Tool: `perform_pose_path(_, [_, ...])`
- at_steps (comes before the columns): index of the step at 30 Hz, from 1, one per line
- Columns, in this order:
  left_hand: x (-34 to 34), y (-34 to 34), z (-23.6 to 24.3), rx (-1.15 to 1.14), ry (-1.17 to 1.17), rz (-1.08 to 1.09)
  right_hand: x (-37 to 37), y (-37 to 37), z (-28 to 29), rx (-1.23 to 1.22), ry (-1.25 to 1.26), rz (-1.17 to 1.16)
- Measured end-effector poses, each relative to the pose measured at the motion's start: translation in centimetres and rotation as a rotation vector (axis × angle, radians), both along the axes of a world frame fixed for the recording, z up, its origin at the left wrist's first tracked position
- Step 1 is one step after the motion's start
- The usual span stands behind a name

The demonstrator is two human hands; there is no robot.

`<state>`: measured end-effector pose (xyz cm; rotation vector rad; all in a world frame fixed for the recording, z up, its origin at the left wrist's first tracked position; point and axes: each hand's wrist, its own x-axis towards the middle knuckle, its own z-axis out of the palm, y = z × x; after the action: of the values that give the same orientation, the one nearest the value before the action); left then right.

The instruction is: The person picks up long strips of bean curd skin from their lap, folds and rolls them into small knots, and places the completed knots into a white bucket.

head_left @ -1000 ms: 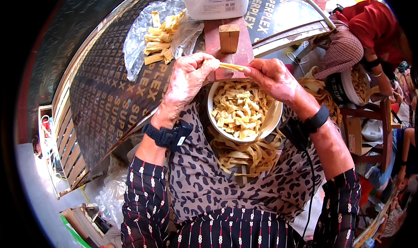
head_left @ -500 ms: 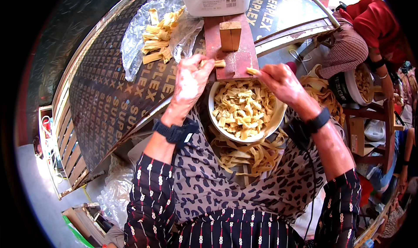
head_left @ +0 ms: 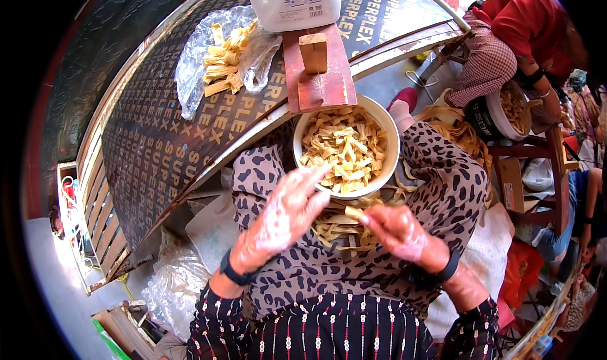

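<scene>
My right hand (head_left: 399,232) pinches a short, pale-yellow folded strip (head_left: 355,213) between thumb and fingertips, above my lap. To its left, my left hand (head_left: 286,211) has its fingers stretched out and slightly blurred, with nothing seen in them. Those fingertips reach the near-left rim of a round white bucket (head_left: 393,154). Many short folded yellow strips (head_left: 344,148) fill it. Just beyond the bucket lies a reddish wooden board (head_left: 319,91) with an upright wooden block (head_left: 313,53) on it. Long, loose yellow strips (head_left: 344,230) lie below the bucket, between my legs.
A white jug (head_left: 297,9) stands at the board's far end. On the dark printed panel (head_left: 158,132), a clear plastic bag (head_left: 190,62) holds bundled yellow strips (head_left: 224,62). At right, a person in a red top (head_left: 525,24) bends by another bucket (head_left: 493,116) near a wooden chair (head_left: 556,176).
Both hands have drawn back from the board toward my lap. My left hand has let go of its yellow piece and opened; my right still pinches one. The view has shifted slightly.
</scene>
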<state>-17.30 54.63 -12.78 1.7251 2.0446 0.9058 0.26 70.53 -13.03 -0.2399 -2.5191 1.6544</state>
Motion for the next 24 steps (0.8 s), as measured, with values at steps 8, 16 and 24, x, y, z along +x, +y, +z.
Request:
perform_pose_path(8, [6.0, -3.1, 0.3, 0.043, -0.393, -0.13, 3.3, -3.5, -0.1, -0.108, -0.077, 0.151])
perform_pose_path(16, [3.5, -5.7, 2.0, 0.003, -0.369, -0.092, 2.5, -4.1, 0.8, 0.025, -0.002, 0.251])
perform_pose_path(24, [1.7, -6.4, 3.9, -0.046, -0.296, -0.023, 1.1, -4.7, 0.3, -0.022, 0.013, 0.241])
